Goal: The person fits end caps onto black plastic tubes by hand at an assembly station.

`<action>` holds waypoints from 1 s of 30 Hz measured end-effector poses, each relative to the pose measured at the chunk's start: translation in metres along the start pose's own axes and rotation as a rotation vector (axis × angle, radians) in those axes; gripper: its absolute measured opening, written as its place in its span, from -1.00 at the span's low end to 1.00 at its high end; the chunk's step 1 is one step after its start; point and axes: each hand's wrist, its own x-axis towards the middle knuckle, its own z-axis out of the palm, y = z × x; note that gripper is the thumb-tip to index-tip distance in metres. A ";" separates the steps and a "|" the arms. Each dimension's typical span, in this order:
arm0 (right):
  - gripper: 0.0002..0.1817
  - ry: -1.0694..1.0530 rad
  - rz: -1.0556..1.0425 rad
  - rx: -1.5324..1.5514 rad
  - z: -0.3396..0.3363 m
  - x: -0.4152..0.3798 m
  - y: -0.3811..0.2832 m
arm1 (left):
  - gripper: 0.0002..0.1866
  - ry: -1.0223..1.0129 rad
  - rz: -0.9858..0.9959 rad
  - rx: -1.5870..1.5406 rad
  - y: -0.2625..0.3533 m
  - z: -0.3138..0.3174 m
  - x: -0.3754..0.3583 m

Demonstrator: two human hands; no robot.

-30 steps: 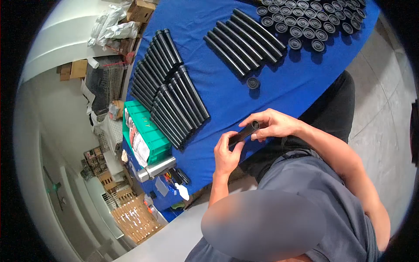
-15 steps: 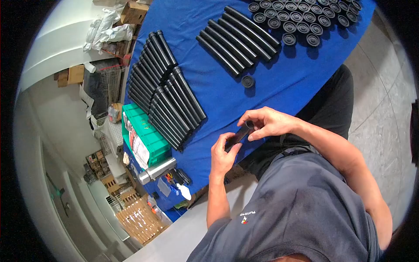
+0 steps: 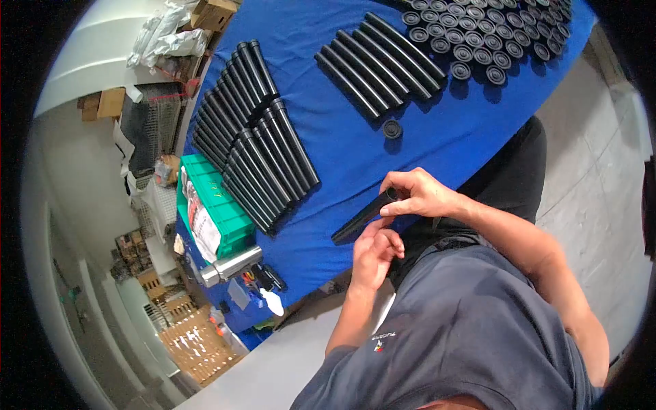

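My right hand [image 3: 422, 194] grips the upper end of a black tube [image 3: 365, 217] between thumb and fingers; its open round mouth shows beside the thumb. The tube slants down to the left over the blue cloth. My left hand [image 3: 377, 254] is turned palm up just below the tube, fingers apart and loosely bent. One of its fingers reaches up to the tube close to my right thumb; whether it touches cannot be made out. Beyond my hands, a single round black cap [image 3: 392, 129] with ringed top lies on the cloth.
Several black tubes [image 3: 383, 65] lie side by side at the far middle. Many round caps [image 3: 482, 39] stand at the far right. Stacked capped tubes [image 3: 256, 147] lie at left, beside a green crate [image 3: 222, 215]. A metal cylinder [image 3: 232, 265] and small tools [image 3: 263, 279] sit nearer me.
My left hand has let go of the tube's lower part and turned palm up, moving right and down. The right hand still holds the tube. The view has shifted slightly.
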 end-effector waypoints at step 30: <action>-0.55 -0.030 0.362 -0.145 0.000 0.020 -0.031 | -0.64 -0.081 0.502 -0.510 0.003 -0.046 0.077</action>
